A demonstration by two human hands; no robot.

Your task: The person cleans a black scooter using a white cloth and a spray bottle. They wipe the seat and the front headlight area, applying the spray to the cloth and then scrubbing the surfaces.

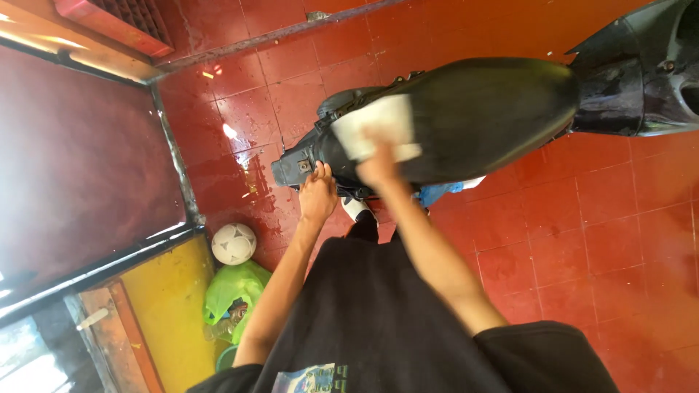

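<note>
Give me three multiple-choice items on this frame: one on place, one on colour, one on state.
1. Where does the white cloth lie?
A. on the black scooter seat
B. on the red tiled floor
C. on the yellow panel

2. What colour is the bag below the white ball?
A. blue
B. green
C. red

3. What is the left hand doing?
A. hanging free in the air
B. holding the ball
C. resting on the scooter's tail

Answers:
1. A, the right hand presses the cloth against the seat's rear end.
2. B, the bag is bright green, beside the yellow panel.
3. C, its fingers lie on the grey rear part behind the seat.
</note>
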